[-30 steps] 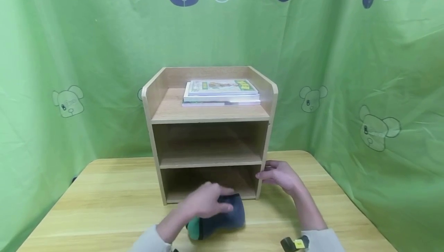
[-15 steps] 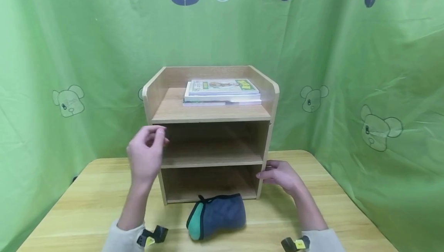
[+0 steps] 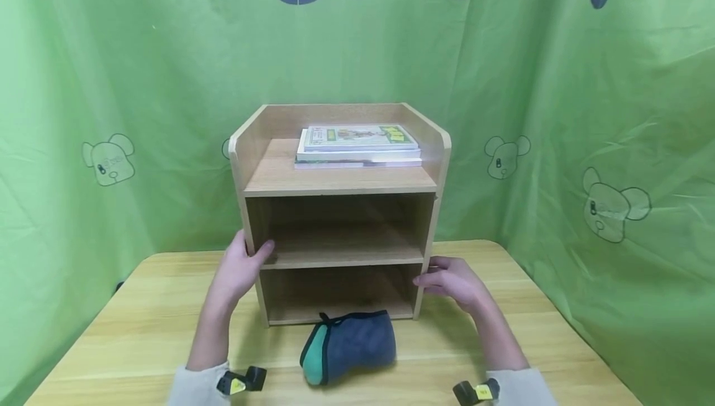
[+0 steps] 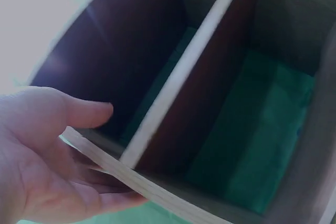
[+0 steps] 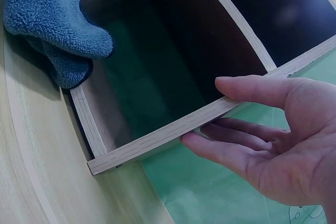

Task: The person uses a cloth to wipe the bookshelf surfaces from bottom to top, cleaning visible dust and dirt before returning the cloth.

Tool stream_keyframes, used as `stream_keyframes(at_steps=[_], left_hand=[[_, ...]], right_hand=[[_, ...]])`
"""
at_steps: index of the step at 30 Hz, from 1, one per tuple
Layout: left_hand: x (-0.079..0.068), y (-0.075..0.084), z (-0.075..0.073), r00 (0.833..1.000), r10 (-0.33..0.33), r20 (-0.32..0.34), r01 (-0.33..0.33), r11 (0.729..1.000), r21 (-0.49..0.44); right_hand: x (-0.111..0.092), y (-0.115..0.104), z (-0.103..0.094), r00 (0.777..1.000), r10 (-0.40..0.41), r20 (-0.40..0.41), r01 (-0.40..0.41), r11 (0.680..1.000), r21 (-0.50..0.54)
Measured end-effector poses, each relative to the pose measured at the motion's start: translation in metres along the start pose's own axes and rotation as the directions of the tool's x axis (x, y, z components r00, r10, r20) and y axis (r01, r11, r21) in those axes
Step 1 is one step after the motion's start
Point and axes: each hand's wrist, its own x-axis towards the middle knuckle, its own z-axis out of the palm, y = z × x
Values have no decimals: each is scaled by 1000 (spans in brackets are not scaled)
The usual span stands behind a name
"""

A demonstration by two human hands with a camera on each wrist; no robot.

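A small wooden shelf unit (image 3: 341, 189) stands upright on the table. My left hand (image 3: 237, 272) grips its left side panel at the height of the middle board, thumb on the inner side; the left wrist view shows the fingers (image 4: 123, 199) behind the panel. Lower down, my right hand (image 3: 455, 282) pinches the right side panel, with the thumb (image 5: 252, 86) at the inner edge and the fingers outside. A rolled blue and teal cloth (image 3: 360, 347) with black trim lies in front of the bottom compartment, looking fluffy in the right wrist view.
A short stack of books (image 3: 357, 145) lies on the top board of the shelf unit. The wooden table (image 3: 145, 313) extends to both sides and has rounded back corners. Green printed curtains (image 3: 167, 71) hang behind it and along the sides.
My left hand has gone from above the cloth, up and leftward, then down onto the shelf unit's left side panel, which it now grips. The right hand holds its place.
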Motion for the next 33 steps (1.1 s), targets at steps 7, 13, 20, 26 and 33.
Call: stream_keyframes(at_steps=[7, 13, 20, 26, 33], left_hand=[[4, -12, -1, 998, -22, 60, 22, 1000, 2], [4, -17, -5, 991, -47, 128, 41, 998, 49], [3, -22, -7, 991, -54, 121, 40, 992, 116], [2, -23, -8, 993, -53, 105, 38, 989, 144], [4, -19, -5, 996, -27, 89, 12, 985, 169]], right_hand=[[2, -1, 2, 1000, 4, -2, -4, 1000, 7], [0, -3, 2, 1000, -6, 8, 6, 1000, 8], [-1, -3, 3, 1000, -6, 21, 6, 1000, 13], [0, -2, 4, 999, -6, 31, 6, 1000, 4], [-1, -4, 1, 1000, -10, 9, 10, 1000, -25]])
